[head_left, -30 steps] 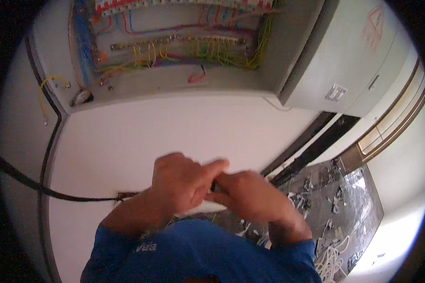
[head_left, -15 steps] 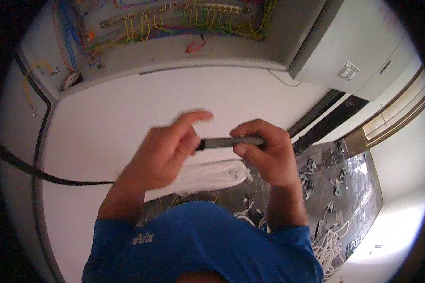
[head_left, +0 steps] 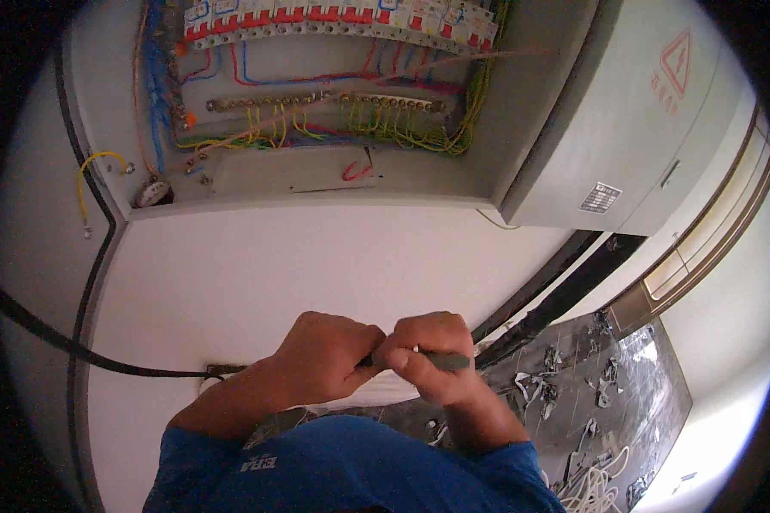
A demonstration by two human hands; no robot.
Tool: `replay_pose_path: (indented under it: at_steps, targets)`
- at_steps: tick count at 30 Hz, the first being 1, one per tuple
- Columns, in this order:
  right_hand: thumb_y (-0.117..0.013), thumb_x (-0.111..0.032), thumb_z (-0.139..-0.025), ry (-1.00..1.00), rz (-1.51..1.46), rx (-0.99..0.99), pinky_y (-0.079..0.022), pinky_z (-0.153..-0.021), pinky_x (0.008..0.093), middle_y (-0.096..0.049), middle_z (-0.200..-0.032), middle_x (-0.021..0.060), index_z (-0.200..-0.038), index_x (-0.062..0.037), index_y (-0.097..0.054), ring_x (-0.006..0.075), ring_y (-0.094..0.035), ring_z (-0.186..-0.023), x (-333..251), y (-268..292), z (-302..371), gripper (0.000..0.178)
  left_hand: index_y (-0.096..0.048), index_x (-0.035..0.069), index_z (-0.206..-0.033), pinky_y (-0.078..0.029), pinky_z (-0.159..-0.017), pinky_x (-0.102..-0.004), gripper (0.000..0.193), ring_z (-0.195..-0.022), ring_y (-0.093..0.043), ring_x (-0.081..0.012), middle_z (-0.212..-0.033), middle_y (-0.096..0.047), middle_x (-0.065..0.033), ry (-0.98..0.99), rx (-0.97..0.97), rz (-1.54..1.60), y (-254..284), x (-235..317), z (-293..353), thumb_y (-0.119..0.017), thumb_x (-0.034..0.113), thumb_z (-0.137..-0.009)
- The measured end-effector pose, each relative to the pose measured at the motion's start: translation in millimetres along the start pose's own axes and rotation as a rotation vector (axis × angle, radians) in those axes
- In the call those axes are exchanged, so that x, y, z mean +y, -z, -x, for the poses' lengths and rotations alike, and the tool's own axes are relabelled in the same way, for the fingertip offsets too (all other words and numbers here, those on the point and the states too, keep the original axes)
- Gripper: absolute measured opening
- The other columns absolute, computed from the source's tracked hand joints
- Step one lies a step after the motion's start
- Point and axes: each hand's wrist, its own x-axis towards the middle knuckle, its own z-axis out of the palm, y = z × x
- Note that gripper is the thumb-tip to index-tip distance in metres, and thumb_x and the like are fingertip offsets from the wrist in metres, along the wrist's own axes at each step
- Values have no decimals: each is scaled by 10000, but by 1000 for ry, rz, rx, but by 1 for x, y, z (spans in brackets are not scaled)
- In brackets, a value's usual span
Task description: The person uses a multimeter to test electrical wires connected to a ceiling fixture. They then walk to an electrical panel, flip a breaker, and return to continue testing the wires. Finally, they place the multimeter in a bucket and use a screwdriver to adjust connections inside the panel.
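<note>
My left hand (head_left: pixel 327 361) and my right hand (head_left: pixel 428 346) meet knuckle to knuckle in front of my chest, both closed. A slim grey pen-shaped tool (head_left: pixel 452 362) lies between them; its grey end sticks out past my right palm. The right fingers wrap its body. The left fingers close round its dark end, most of which is hidden. Its exact kind does not show. Behind and below the hands, partly covered by them, lies a long white wrapped bundle (head_left: pixel 376 391).
Ahead stands an open electrical cabinet (head_left: pixel 265 184) with a breaker row (head_left: pixel 316 24), terminal bars (head_left: pixel 393 103) and coloured wires. Its grey door (head_left: pixel 612 128) swings out at right. A black cable (head_left: pixel 128 366) hangs at left. Scraps and white cord (head_left: pixel 592 487) lie on the dark floor (head_left: pixel 565 410).
My hands have come together and sit lower in view; the left fingers, raised before, now close round the tool's dark end. My view has tilted up, showing more of the cabinet.
</note>
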Motion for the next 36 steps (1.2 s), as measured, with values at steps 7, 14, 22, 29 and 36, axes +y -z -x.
replay_pose_path:
  at_steps: [7, 14, 22, 29, 36]
  targets:
    - [-693, -257, -832, 75, -55, 116, -447, -478, 353, -639, -592, 136, -714, 40, -697, 253, -608, -495, -22, 6, 2, 319, -622, 73, -870, -544, -558, -475, 277, -611, -697, -333, -675, -677, -117, -36, -46, -81, 23, 34, 0, -718, 331, -895]
    - [-679, -191, -814, 30, -148, 192, -392, -453, 380, -563, -547, 91, -701, -15, -652, 230, -540, -471, -13, 8, 12, 211, -613, 57, -912, -548, -572, -487, 331, -621, -702, -349, -667, -675, -142, 4, -186, 25, 21, 35, -9, -713, 372, -930]
    - [-510, -229, -992, 429, -210, 764, -436, -461, 306, -521, -611, 86, -743, -28, -566, 183, -502, -484, -36, 93, 62, 325, -632, 36, -922, -482, -573, -390, 296, -565, -630, -286, -639, -617, -150, 277, -71, 372, 23, -22, 22, -748, 307, -947]
    - [-697, -299, -974, 305, -77, 692, -480, -456, 269, -585, -746, 92, -964, 22, -605, 130, -568, -576, -10, 69, 24, 334, -614, 46, -891, -464, -554, -319, 240, -562, -592, -179, -675, -625, -92, 161, 265, 312, 51, 5, 4, -807, 189, -896]
    - [-779, -44, -793, 286, 183, 743, -491, -614, 314, -674, -815, 121, -906, 24, -693, 189, -610, -664, 4, 58, -29, 158, -630, 30, -913, -476, -575, -309, 132, -601, -600, -182, -744, -645, -107, -28, 803, -27, 77, -19, -15, -752, 81, -907]
